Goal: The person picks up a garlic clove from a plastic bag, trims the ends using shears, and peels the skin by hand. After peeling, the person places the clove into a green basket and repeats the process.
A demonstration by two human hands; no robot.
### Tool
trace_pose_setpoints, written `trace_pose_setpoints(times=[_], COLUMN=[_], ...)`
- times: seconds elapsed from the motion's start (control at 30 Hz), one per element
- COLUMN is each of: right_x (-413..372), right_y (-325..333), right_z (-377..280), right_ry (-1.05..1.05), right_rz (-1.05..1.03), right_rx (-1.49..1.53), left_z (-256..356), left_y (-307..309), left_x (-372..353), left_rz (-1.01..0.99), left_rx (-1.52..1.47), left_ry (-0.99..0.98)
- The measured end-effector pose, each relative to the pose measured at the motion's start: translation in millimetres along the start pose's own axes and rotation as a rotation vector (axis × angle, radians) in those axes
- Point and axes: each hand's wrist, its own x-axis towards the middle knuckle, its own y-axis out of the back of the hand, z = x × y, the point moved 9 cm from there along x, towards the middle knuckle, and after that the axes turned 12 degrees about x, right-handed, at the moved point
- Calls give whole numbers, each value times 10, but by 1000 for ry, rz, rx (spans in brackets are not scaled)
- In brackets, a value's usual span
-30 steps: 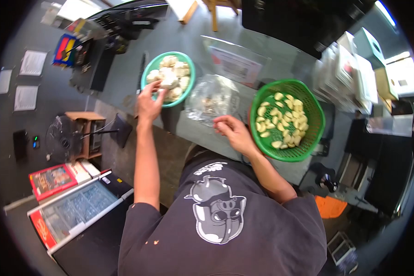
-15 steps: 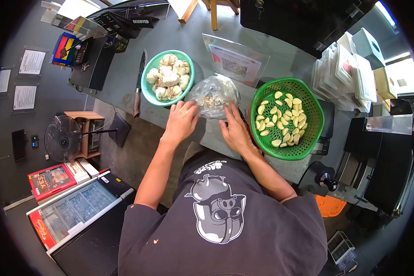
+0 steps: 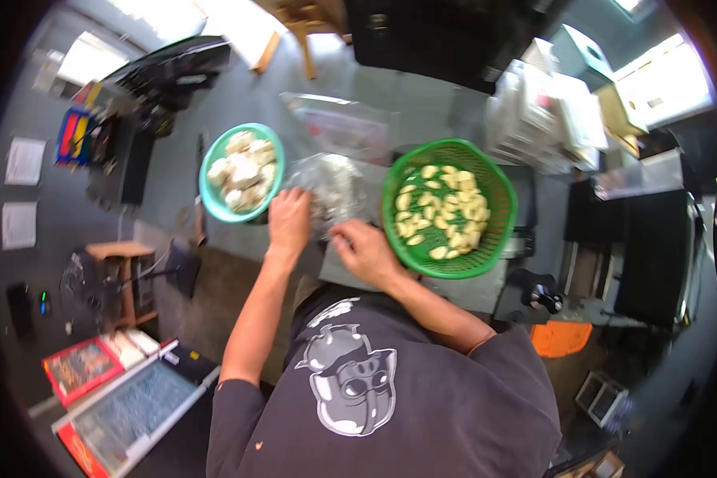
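A clear plastic bag (image 3: 333,179) with papery garlic skins inside lies on the counter between two baskets. My left hand (image 3: 290,221) has its fingers closed on the bag's left edge, by the turquoise basket (image 3: 213,202) of whole garlic bulbs (image 3: 245,169). At the bag's near right corner, my right hand (image 3: 365,250) pinches the plastic between thumb and fingers. Motion blur softens both sets of fingertips. To the right of that hand stands a green basket (image 3: 500,209) with peeled garlic cloves (image 3: 450,209) spread over its bottom.
A knife (image 3: 200,217) lies left of the turquoise basket, near the counter edge. Behind the bag is a clear sign holder (image 3: 346,131). Stacked plastic containers (image 3: 534,111) stand at the back right. A fan (image 3: 84,279) is off to the left.
The view has shifted, so the counter sits further left. My right hand, spread beside the bag before, has drawn its fingers together at the bag's near edge. My left fingers have curled onto it.
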Motion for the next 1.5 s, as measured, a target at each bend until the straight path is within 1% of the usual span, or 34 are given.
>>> trace_pose_setpoints(times=[0.03,0.07,0.13,0.17,0.2,0.23,0.27,0.3,0.37,0.4,0.53,0.63,0.67,0.77,0.8,0.83,0.87,0.9,0.97,1.0,1.03,1.1,1.13,1.23,1.3,1.33,1.43,1.5], right_x=[-69,-138,-255,-303,-334,-364,-381,-376,-365,-344,-309,-269,-268,-249,-242,-247,-270,-281,-328,-355,-351,-352,-336,-284,-250,-231,-191,-184], right_y=[-3,-9,-41,-56,-62,-59,-66,-78,-76,-75,-81,-126,-129,-149,-125,-112,-137,-124,-140,-176,-124,-125,-126,-97,-100,-104,-120,-139], right_z=[28,25,92,134,152,166,192,204,161,168,180,211,223,213,165,165,249,222,285,377,291,307,280,161,140,122,103,118], right_ry=[-22,15,-42,-58,-38,-23,-70,-74,-16,-31,-39,-23,-22,15,-7,6,-111,-148,-383,-263,-204,-203,-172,-109,-91,-28,-36,-23], right_rz=[-35,-54,-125,-145,-150,-148,-167,-181,-157,-159,-167,-162,-160,-178,-204,-179,-216,-225,-373,-311,-267,-293,-290,-271,-262,-251,-272,-275], right_rx=[-9,-7,31,62,56,48,25,39,39,38,32,44,52,49,55,52,54,40,-59,51,98,79,69,53,68,47,48,63], left_z=[24,32,10,4,-11,-46,-28,-50,-18,-32,-73,-54,-40,-112,-138,-152,-194,-135,-189,-185,-212,-222,-226,-185,-207,-221,-145,-166], left_y=[1,15,-28,-18,-47,-74,-8,13,153,184,313,433,484,423,400,364,277,384,378,412,426,420,447,584,423,341,297,195], left_x=[22,33,47,47,56,57,68,59,93,94,85,83,82,56,39,36,8,33,3,16,8,5,0,-22,-60,-91,-87,-103], left_rz=[-3,0,-44,-8,-47,-63,-58,-27,42,46,105,88,132,147,153,132,55,-28,131,72,65,41,73,274,47,-65,-136,-137], left_rx=[4,2,17,14,31,-20,-40,-87,-159,-210,-314,-372,-386,-418,-430,-416,-474,-403,-439,-419,-427,-465,-482,-504,-480,-467,-435,-368], left_ry=[5,9,20,7,14,32,54,44,21,27,96,176,161,208,217,223,266,276,263,311,319,309,297,238,300,331,280,260])
